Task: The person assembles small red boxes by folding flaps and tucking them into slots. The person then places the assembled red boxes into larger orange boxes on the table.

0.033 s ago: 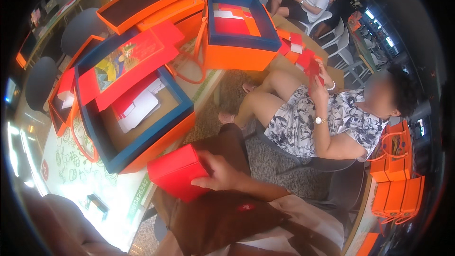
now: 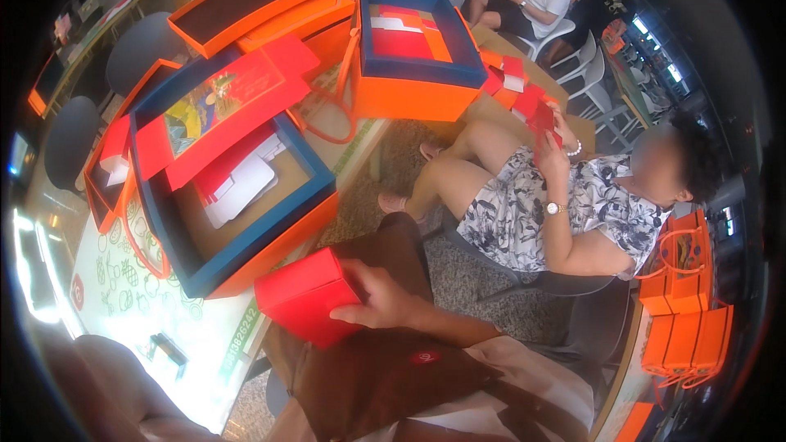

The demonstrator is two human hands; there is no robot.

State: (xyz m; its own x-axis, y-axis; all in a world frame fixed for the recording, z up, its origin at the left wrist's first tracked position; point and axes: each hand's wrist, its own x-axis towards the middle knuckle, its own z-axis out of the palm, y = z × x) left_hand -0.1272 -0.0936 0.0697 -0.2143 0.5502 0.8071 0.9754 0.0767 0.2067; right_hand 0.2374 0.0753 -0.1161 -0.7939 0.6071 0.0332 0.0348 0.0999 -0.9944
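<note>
My right hand [image 2: 383,295] grips a small red box [image 2: 304,299] from its right side, thumb on the near face and fingers behind. It is held over my lap, above a brown apron [image 2: 385,385]. Dark and blurred at the lower left is my left arm [image 2: 115,385]; its fingers cannot be made out. Just beyond the red box is a large orange gift box [image 2: 274,233] with a blue inner rim, holding white and red folded card pieces [image 2: 241,184]. Across its top lies a red printed card tray [image 2: 270,74] with a colourful picture.
Another orange-and-blue box [image 2: 417,102] with red pieces stands farther back, beside an open orange lid [image 2: 262,0]. A seated person [image 2: 565,205] on the right holds a red piece [image 2: 542,127]. Orange boxes [image 2: 688,336] are stacked at far right. A dark small object [image 2: 168,350] lies on the table.
</note>
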